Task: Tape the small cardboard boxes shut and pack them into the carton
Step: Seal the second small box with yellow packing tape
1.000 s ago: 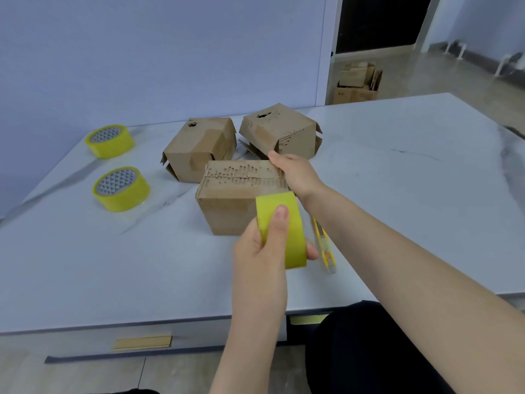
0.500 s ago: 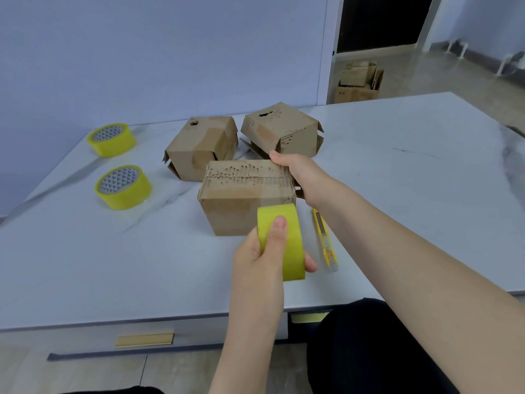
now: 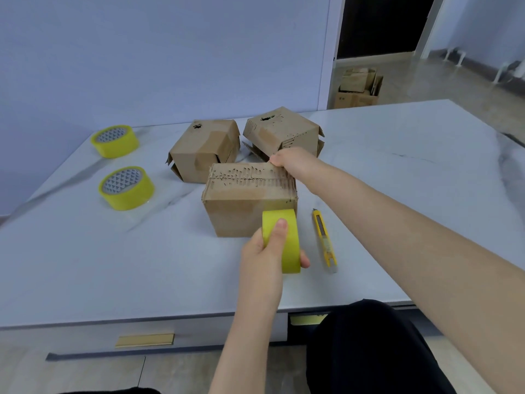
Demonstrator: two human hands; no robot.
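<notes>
Knife [image 3: 324, 240] lies beside the front box [image 3: 235, 214]; nearer spare roll [image 3: 127, 189] well left.

Three cardboard boxes [image 3: 250, 200] [image 3: 203, 149] [image 3: 281, 132], three yellow tape rolls [image 3: 281, 240] [image 3: 126, 187] [image 3: 115, 140], one utility knife [image 3: 325, 240].

The left forearm rises from the bottom centre of the frame, bare, wrist straight. The left hand [image 3: 270, 253] grips a roll [image 3: 292, 248] just below frame centre: the thumb [image 3: 279, 230] lies flat along its outer face, and one fingertip [image 3: 305, 263] shows past its lower right edge. The right arm, also bare, runs diagonally from the lower right edge toward the centre. The right hand [image 3: 295, 162] holds the far right top corner of a box [image 3: 244, 214], knuckles up, its fingers hidden behind the edge.
</notes>
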